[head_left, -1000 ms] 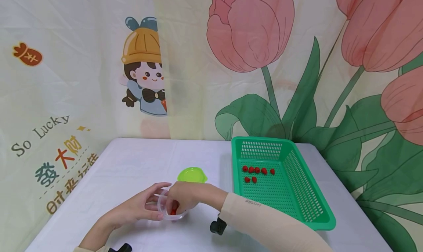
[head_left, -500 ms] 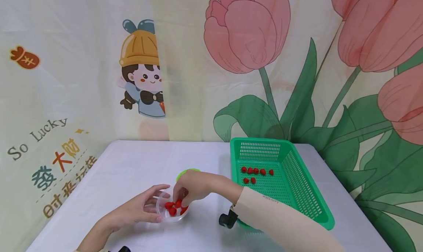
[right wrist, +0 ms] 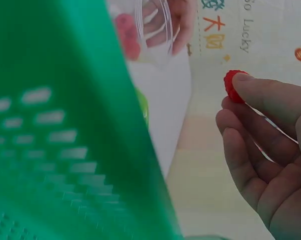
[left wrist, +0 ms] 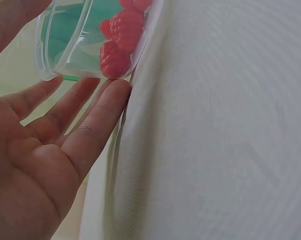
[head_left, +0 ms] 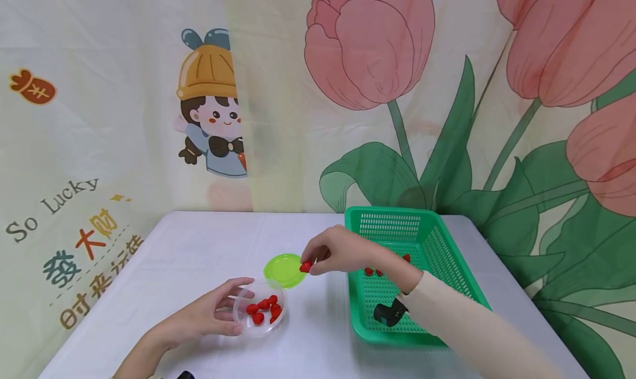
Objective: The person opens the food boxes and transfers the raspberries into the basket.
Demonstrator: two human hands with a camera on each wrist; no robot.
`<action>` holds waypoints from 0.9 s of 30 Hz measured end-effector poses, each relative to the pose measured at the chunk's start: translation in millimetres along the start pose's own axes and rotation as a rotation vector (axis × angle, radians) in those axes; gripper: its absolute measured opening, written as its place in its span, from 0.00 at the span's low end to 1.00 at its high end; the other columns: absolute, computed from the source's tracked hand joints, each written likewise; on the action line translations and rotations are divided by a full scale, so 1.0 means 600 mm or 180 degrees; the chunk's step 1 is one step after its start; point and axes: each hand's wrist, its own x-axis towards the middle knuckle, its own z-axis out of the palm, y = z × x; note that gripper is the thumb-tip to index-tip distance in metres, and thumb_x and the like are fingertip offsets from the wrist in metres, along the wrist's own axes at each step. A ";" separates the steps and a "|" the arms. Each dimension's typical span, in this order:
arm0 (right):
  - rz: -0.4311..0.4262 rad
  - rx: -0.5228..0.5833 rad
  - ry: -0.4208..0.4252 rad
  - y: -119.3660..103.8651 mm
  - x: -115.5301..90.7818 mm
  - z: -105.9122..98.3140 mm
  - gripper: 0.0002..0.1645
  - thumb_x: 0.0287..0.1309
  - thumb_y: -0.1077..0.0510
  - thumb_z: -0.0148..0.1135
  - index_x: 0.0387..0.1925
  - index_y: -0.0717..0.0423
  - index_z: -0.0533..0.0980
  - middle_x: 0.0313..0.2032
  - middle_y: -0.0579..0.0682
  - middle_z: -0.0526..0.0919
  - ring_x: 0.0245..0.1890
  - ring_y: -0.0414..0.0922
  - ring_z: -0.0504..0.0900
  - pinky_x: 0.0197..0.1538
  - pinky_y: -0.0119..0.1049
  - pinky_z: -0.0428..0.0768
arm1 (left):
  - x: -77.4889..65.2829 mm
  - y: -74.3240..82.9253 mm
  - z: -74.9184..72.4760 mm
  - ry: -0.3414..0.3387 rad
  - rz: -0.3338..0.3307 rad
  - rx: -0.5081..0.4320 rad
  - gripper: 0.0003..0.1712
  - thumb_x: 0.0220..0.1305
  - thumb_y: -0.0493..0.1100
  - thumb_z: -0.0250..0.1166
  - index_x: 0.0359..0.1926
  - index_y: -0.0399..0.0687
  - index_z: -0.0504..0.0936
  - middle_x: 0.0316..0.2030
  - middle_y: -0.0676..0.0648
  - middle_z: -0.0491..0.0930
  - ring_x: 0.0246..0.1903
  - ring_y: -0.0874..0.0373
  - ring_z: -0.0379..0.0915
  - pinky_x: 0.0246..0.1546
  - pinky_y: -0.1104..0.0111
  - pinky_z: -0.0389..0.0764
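My left hand (head_left: 196, 315) holds a clear round plastic tub (head_left: 244, 294) from its left side, thumb nearer me and fingers around the far side. Inside the tub lie several red raspberries (head_left: 264, 304). In the left wrist view the fingertips touch the tub wall (left wrist: 78, 55) low down. Between thumb and forefinger, my right hand (head_left: 343, 250) pinches one raspberry (head_left: 306, 267), raised beside the basket's left edge. The right wrist view shows that raspberry (right wrist: 232, 86) at the fingertips, its other fingers curled loosely below.
A green perforated basket (head_left: 387, 212) stands at the right, with raspberries (head_left: 369, 271) on its floor partly hidden by my right arm. Behind the tub a bright green lid (head_left: 282, 271) lies on the white tablecloth (head_left: 213, 241). A printed curtain (head_left: 278, 119) hangs behind the table.
My right hand has come up out of the tub with a raspberry and moved right and away toward the basket, uncovering the lid. My left hand stays at the tub.
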 end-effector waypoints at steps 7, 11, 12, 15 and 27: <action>0.0126 0.0063 0.0373 0.048 -0.059 -0.039 0.10 0.65 0.59 0.74 0.48 0.49 0.88 0.39 0.39 0.90 0.38 0.39 0.89 0.47 0.34 0.87 | 0.000 0.002 0.001 0.0000 0.0045 -0.0010 0.51 0.66 0.38 0.75 0.82 0.48 0.55 0.72 0.33 0.67 0.68 0.36 0.71 0.57 0.69 0.84; 0.0220 0.0069 0.0465 0.081 -0.089 -0.054 0.09 0.66 0.58 0.74 0.47 0.49 0.88 0.39 0.41 0.91 0.40 0.39 0.89 0.48 0.35 0.87 | 0.001 0.003 0.002 -0.0002 0.0040 -0.0007 0.51 0.66 0.38 0.74 0.82 0.48 0.55 0.71 0.33 0.68 0.68 0.36 0.71 0.57 0.69 0.84; 0.0251 0.0084 0.0471 0.088 -0.096 -0.057 0.09 0.67 0.58 0.73 0.47 0.49 0.88 0.40 0.41 0.91 0.40 0.40 0.89 0.48 0.35 0.87 | 0.001 0.003 0.003 0.0000 0.0034 -0.0005 0.51 0.66 0.38 0.74 0.82 0.48 0.56 0.71 0.33 0.68 0.68 0.36 0.71 0.57 0.69 0.83; 0.0347 0.0076 0.0475 0.108 -0.117 -0.065 0.08 0.67 0.58 0.73 0.47 0.50 0.88 0.41 0.42 0.91 0.41 0.40 0.89 0.48 0.36 0.87 | 0.000 0.004 0.002 0.0012 0.0022 0.0010 0.51 0.66 0.38 0.75 0.82 0.48 0.56 0.71 0.33 0.68 0.68 0.37 0.72 0.57 0.69 0.83; 0.0555 -0.0245 0.0381 0.190 -0.168 -0.076 0.10 0.66 0.61 0.73 0.47 0.62 0.86 0.38 0.46 0.90 0.39 0.40 0.88 0.44 0.36 0.86 | -0.001 0.007 0.003 -0.0003 0.0002 -0.0029 0.51 0.67 0.38 0.74 0.83 0.49 0.55 0.72 0.34 0.67 0.68 0.38 0.72 0.57 0.67 0.84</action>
